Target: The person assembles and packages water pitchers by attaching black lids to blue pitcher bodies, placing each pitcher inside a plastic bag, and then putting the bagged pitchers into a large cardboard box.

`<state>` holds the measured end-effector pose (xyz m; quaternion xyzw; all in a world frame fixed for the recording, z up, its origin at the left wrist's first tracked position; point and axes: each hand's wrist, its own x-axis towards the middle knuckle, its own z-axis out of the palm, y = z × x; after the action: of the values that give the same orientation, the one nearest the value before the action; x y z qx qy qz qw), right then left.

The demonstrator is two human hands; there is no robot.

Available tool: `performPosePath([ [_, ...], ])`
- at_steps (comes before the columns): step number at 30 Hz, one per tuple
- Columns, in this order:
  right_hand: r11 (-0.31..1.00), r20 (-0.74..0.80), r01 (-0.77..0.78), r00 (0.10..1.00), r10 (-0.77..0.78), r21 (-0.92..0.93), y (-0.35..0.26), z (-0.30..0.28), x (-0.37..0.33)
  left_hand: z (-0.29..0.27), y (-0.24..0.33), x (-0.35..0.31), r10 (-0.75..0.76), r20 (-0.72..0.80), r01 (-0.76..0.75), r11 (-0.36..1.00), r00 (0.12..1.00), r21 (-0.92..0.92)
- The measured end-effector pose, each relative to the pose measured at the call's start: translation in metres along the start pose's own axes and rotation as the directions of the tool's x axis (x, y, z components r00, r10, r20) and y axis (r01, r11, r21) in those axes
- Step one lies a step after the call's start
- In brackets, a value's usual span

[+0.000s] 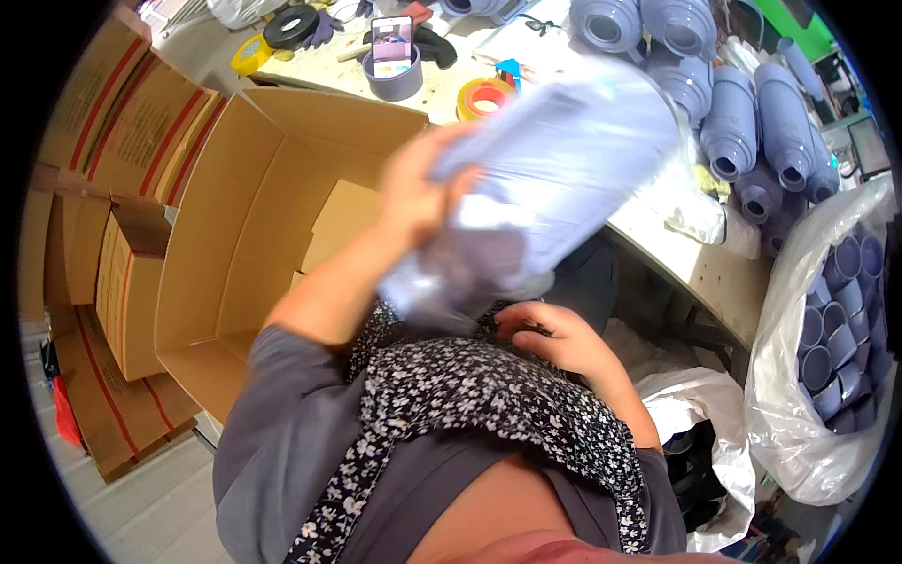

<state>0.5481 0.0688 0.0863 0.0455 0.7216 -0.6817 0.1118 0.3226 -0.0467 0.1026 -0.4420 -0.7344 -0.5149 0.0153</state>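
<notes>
My left hand (423, 188) is closed around a blue-grey vacuum flask casing in a clear plastic bag (573, 160). Motion blurs the bundle, which slants up and right across the table's edge. My right hand (561, 336) is by my apron, below the bundle and apart from it. Its fingers are loosely bent and spread, with nothing visible in them. To the left, beside my left forearm, stands an open cardboard box (211, 216) with cardboard flaps or pieces inside.
On the worktable (719, 273) are several blue-grey flask casings (730, 122), tape rolls (484, 97) and a phone (392, 45) in a grey cup (395, 83). A clear sack (775, 376) of blue-grey cups stands at right. Stacked cartons (132, 122) line the left.
</notes>
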Motion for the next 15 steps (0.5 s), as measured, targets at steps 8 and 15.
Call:
performPosePath([
  [8,0.984,-0.261,-0.132,0.952,0.16,0.122,0.055,-0.007,0.006,-0.252,-0.047,-0.099,-0.577,-0.246,0.544,0.817,0.779,-0.192],
  [15,0.982,-0.237,-0.164,0.962,0.139,-0.091,0.068,0.0,0.032,-0.129,-0.146,-0.122,-0.877,0.214,0.749,0.479,0.43,0.457],
])
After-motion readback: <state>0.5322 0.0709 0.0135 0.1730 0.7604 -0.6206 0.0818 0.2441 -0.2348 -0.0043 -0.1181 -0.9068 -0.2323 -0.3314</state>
